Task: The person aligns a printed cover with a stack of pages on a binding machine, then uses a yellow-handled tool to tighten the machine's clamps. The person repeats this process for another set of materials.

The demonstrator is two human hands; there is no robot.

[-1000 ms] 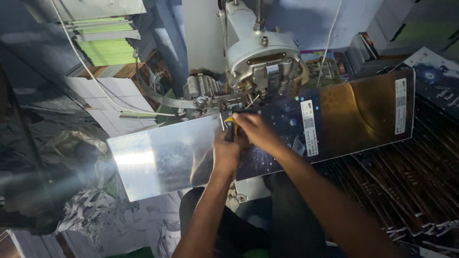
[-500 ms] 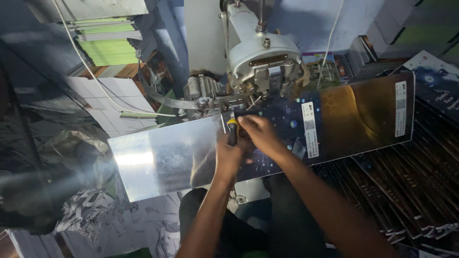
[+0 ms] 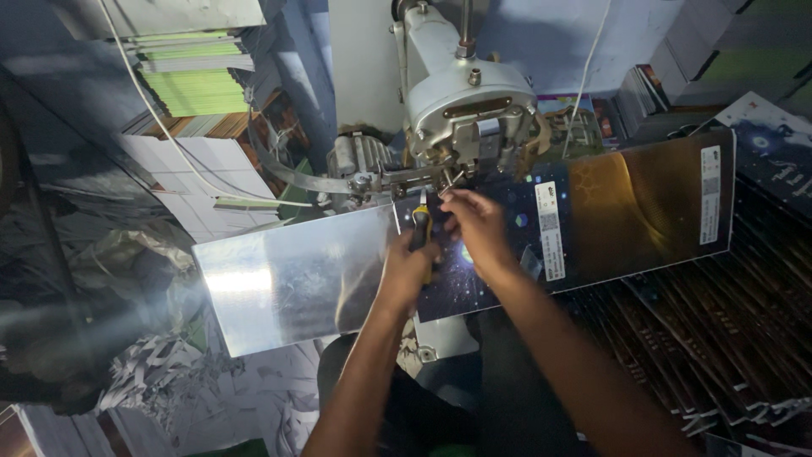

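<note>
Overhead, stitching machine (image 3: 465, 110) — paper stacks (image 3: 182, 80), scraps (image 3: 161, 372)

Landmark: stitching machine head (image 3: 461, 106), upper centre of the view.
- Cover sheet (image 3: 609, 216): directly below and to the right of the machine head, lying across the work surface.
- Metal plate (image 3: 292, 279): below and to the left of the machine head, its right edge meeting the cover sheet.
- Left hand (image 3: 408, 269): below the machine head, over that seam, gripping a screwdriver (image 3: 420, 227) whose tip points up at the head's underside.
- Right hand (image 3: 475, 224): just right of the screwdriver, fingertips under the head.
- Paper stacks (image 3: 190, 80): far left of the head, behind the plate.
- Printed stacks (image 3: 719, 338): lower right of the head, beyond the cover sheet.
</note>
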